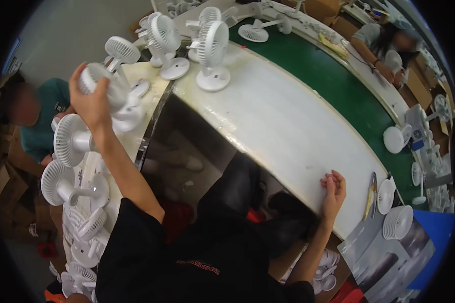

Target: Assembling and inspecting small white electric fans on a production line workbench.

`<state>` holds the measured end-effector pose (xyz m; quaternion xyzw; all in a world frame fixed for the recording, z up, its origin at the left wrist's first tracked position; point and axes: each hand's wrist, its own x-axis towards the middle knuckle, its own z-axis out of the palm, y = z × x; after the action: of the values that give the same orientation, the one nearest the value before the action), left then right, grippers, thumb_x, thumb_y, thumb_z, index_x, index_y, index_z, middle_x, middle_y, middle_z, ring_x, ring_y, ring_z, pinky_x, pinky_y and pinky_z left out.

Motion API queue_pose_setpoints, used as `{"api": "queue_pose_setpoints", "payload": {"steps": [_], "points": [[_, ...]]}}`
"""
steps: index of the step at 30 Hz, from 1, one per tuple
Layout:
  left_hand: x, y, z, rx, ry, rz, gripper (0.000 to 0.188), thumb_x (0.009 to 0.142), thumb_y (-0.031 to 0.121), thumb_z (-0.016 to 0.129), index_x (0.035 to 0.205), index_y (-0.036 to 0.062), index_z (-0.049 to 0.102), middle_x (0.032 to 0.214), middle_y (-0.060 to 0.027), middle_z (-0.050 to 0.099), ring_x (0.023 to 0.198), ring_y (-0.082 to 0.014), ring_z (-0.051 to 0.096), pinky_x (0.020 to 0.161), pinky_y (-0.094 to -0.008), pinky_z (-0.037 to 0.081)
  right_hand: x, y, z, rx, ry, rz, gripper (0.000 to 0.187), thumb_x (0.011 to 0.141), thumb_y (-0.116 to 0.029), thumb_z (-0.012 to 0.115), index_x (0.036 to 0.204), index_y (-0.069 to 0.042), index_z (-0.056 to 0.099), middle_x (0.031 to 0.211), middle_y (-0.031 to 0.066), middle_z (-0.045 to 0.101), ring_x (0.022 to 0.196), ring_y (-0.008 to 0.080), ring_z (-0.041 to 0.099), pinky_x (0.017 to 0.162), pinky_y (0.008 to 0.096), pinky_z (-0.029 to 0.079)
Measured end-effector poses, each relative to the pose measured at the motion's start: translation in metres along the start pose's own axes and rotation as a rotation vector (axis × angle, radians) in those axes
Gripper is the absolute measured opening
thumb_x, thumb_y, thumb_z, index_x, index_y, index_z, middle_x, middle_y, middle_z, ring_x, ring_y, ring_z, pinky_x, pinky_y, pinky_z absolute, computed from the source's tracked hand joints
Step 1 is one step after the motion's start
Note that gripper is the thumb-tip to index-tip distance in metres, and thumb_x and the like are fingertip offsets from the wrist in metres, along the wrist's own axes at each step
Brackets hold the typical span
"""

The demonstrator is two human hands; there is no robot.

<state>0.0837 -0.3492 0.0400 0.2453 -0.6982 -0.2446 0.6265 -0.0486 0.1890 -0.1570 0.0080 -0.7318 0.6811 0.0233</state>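
Note:
My left hand (92, 107) reaches out to the far left, its fingers wrapped round the head of a white desk fan (117, 96). The fan's base is slightly blurred above the side table. Close by stand other white fans, one (68, 140) nearer to me and another (122, 49) just beyond. Over the right part of the white worktable (283, 116), my right hand (333, 192) is held with loosely bent fingers and nothing in it. To its right lie a long thin tool with yellow handles (370, 196) and a round white part (386, 196).
Several assembled fans (213, 55) stand at the table's far left end. A green conveyor belt (333, 86) runs behind it. Stacked white fan grilles (398, 222) sit at the right. One co-worker (45, 111) is at the left, another (384, 50) across the belt.

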Motion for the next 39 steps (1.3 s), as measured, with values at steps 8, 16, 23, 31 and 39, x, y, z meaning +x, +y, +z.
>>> {"api": "queue_pose_setpoints", "payload": {"steps": [8, 16, 23, 31, 39], "points": [[0.087, -0.159, -0.005, 0.564, 0.234, -0.18, 0.066, 0.069, 0.04, 0.083, 0.121, 0.0014, 0.066, 0.12, -0.0217, 0.066, 0.118, -0.0368, 0.062, 0.103, -0.0422, 0.046, 0.0, 0.005, 0.001, -0.079, -0.136, -0.032, 0.029, 0.097, -0.006, 0.064, 0.124, 0.004, 0.06, 0.109, 0.0109, 0.065, 0.095, 0.0154, 0.063, 0.087, 0.0283, 0.052], [-0.02, -0.023, 0.078, 0.29, 0.448, 0.426, 0.025, 0.076, 0.002, 0.079, 0.1, 0.003, 0.071, 0.101, -0.0106, 0.07, 0.092, -0.0255, 0.064, 0.087, -0.0365, 0.051, 0.008, 0.005, 0.014, -0.226, -0.101, -0.053, 0.018, 0.095, -0.008, 0.067, 0.111, 0.001, 0.068, 0.091, 0.0064, 0.07, 0.08, 0.0121, 0.063, 0.075, 0.0254, 0.051], [-0.159, 0.068, 0.332, -0.576, -0.615, 0.462, 0.013, 0.073, 0.006, 0.069, 0.082, 0.0104, 0.062, 0.063, -0.0052, 0.062, 0.056, -0.0262, 0.062, 0.053, -0.0373, 0.048, 0.096, -0.057, 0.048, -0.564, -0.364, -0.174, 0.007, 0.092, -0.005, 0.068, 0.096, 0.001, 0.069, 0.076, 0.0046, 0.066, 0.067, 0.0107, 0.062, 0.058, 0.0258, 0.05], [-0.214, -0.005, 0.457, -0.355, -0.768, -0.249, 0.004, 0.078, 0.005, 0.061, 0.08, 0.0059, 0.064, 0.07, -0.0147, 0.068, 0.072, -0.0381, 0.067, 0.065, -0.0457, 0.052, 0.249, -0.185, 0.171, -0.965, -0.686, -0.814, 0.01, 0.084, -0.008, 0.071, 0.092, -0.003, 0.069, 0.08, 0.0113, 0.066, 0.069, 0.0256, 0.066, 0.061, 0.0334, 0.051], [-0.187, -0.015, 0.464, -0.407, -0.609, -0.482, 0.003, 0.077, 0.003, 0.063, 0.077, 0.0057, 0.064, 0.062, -0.0136, 0.064, 0.061, -0.0367, 0.064, 0.06, -0.0465, 0.049, 0.449, -0.108, 0.451, -1.015, -0.361, -0.802, 0.047, 0.09, -0.038, 0.067, 0.119, -0.003, 0.057, 0.096, 0.0228, 0.072, 0.089, 0.0407, 0.072, 0.08, 0.0501, 0.056]]}}
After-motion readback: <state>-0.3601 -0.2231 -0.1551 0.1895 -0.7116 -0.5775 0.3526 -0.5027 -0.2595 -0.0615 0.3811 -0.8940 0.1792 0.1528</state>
